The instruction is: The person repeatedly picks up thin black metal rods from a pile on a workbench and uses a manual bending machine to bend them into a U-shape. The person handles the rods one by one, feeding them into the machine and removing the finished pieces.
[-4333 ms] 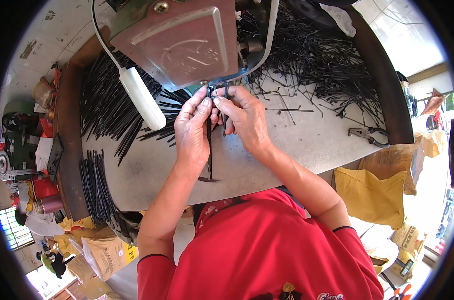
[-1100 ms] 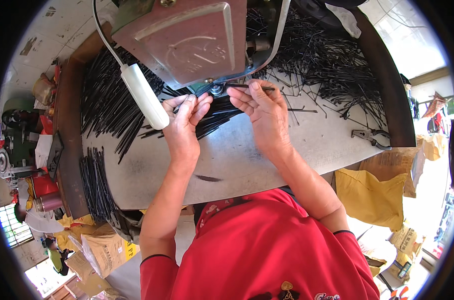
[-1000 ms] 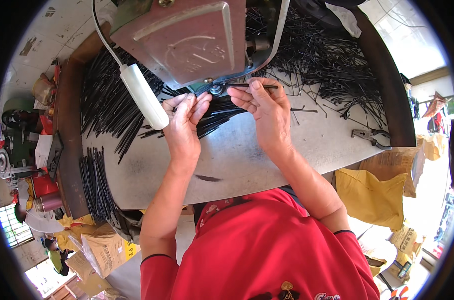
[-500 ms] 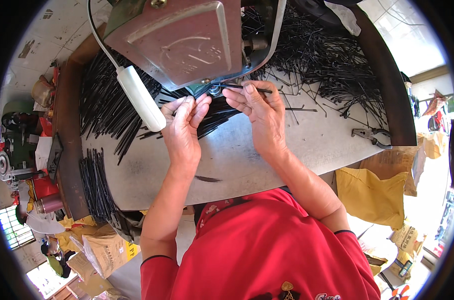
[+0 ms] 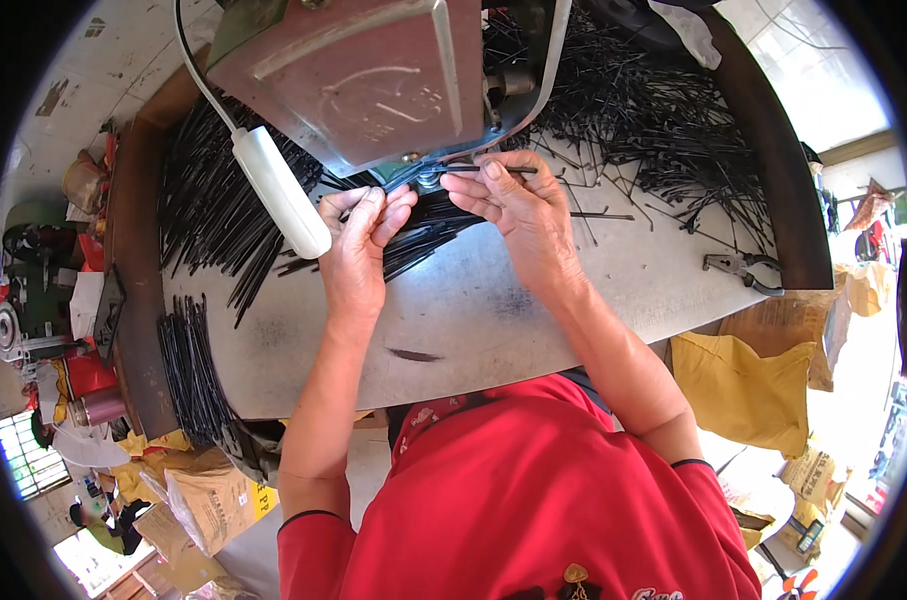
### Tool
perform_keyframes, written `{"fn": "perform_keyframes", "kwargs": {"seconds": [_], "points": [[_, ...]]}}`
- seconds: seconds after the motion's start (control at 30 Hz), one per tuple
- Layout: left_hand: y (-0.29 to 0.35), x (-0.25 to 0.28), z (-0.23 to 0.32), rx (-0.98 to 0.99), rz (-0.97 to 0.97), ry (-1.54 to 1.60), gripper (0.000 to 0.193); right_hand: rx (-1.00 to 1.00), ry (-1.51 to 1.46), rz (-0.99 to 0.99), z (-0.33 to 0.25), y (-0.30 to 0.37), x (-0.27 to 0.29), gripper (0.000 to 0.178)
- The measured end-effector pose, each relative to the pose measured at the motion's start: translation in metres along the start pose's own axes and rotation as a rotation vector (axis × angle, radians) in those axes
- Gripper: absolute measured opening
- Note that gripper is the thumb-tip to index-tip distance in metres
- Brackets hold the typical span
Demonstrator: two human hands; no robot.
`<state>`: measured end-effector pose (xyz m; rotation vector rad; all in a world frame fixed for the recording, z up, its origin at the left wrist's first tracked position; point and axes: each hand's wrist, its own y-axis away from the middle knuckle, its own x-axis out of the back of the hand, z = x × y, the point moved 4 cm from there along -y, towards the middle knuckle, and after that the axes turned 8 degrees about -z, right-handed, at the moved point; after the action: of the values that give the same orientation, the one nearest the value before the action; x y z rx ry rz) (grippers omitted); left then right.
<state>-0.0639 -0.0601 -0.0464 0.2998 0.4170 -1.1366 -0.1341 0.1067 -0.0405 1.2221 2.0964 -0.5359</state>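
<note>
pinching a thin dark metal rod [image 5: 404, 178] in the left hand [image 5: 362, 220] and a slim black metal rod [image 5: 522, 169] in the right hand [image 5: 519, 205], just below a boxy reddish-brown metal machine head [image 5: 364, 95], over a flat grey metal counter [image 5: 484, 345] heaped with long straight black rods [image 5: 204, 190]; cannot tell whether joined to each other.

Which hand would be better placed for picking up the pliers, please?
Probably the right hand: it is clearly nearer the pliers than the left hand is. It would, however, first need to loosen its grip on the dark rod.
</note>
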Motion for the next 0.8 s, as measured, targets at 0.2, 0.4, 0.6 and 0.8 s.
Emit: {"fn": "perform_keyframes", "kwargs": {"seconds": [0.2, 0.4, 0.6, 0.8], "points": [[0.003, -0.005, 0.004, 0.014, 0.041, 0.017, 0.006, 0.032, -0.014, -0.006, -0.001, 0.001, -0.001, 0.01], [-0.005, -0.006, 0.007, 0.036, 0.028, -0.051, 0.007, -0.01, -0.043, 0.052, 0.0, 0.0, 0.001, 0.013], [-0.016, -0.01, 0.031, 0.09, -0.03, -0.29, 0.009, -0.287, 0.004, 0.066, -0.008, -0.003, 0.004, 0.021], [-0.011, -0.007, 0.025, 0.128, 0.021, -0.243, 0.014, -0.127, -0.083, 0.073, -0.01, -0.015, 0.01, 0.019]]}}
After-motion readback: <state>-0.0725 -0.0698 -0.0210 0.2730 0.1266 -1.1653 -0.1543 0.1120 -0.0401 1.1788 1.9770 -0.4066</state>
